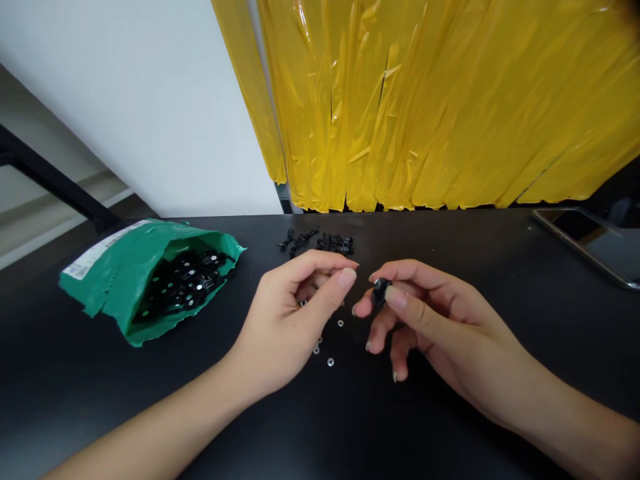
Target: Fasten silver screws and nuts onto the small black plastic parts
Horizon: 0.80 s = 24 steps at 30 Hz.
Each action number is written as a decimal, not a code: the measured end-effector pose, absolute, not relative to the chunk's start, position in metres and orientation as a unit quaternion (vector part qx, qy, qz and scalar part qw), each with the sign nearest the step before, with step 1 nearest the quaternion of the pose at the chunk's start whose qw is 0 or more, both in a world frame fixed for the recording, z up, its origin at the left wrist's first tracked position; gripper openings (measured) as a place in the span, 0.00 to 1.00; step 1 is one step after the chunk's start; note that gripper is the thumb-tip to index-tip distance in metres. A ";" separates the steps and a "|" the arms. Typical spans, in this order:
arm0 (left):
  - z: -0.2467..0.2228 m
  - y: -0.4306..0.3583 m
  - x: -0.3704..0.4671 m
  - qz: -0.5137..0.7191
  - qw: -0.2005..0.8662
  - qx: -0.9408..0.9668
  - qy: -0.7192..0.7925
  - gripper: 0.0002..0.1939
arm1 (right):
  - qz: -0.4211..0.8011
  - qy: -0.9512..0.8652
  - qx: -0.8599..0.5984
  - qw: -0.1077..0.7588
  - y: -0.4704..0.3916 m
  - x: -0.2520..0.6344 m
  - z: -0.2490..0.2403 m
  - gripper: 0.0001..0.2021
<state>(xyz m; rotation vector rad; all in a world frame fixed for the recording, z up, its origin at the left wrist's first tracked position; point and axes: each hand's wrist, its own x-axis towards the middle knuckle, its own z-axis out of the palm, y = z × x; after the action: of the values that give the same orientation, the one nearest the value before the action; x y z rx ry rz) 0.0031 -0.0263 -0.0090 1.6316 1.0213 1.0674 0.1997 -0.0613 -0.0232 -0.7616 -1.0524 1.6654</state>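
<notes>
Between the thumb and fingers of my right hand (440, 320) is a small black plastic part (381, 292), held just above the table. My left hand (287, 323) hovers to its left, thumb and forefinger pinched together; whatever they may hold is too small or hidden to make out. Below and between the hands lie several small silvery rings, one ring (331, 362) nearest me and another ring (341, 323) farther off. Beyond my left hand is a loose pile of black plastic parts (336, 243), partly covered by my fingers.
To the left, a torn-open green bag (113, 267) holds many black pieces with silvery discs. A phone-like flat device (595, 243) lies on the black table (320, 440) at the right. Behind stand a white panel (150, 100) and yellow plastic strips (425, 100).
</notes>
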 end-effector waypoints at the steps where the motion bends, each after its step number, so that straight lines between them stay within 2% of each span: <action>1: -0.008 -0.026 0.003 0.426 0.484 0.651 0.400 0.10 | 0.691 -0.435 -0.302 0.493 -0.062 0.200 -0.024 0.08; 5: -0.004 -0.029 0.006 0.387 0.605 0.602 0.348 0.16 | 0.703 -0.438 -0.269 0.492 -0.063 0.200 -0.027 0.06; 8: -0.006 -0.030 0.007 0.371 0.650 0.564 0.350 0.14 | 0.707 -0.440 -0.260 0.489 -0.062 0.198 -0.029 0.06; 24: -0.008 -0.030 0.000 0.337 0.716 0.531 0.301 0.04 | 0.738 -0.405 -0.231 0.488 -0.063 0.197 -0.031 0.02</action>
<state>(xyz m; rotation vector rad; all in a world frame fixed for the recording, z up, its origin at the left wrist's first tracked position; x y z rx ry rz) -0.0003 -0.0295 -0.0079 1.1762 0.6653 0.7470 0.1974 -0.0634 -0.0313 -0.5623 -0.9837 1.7954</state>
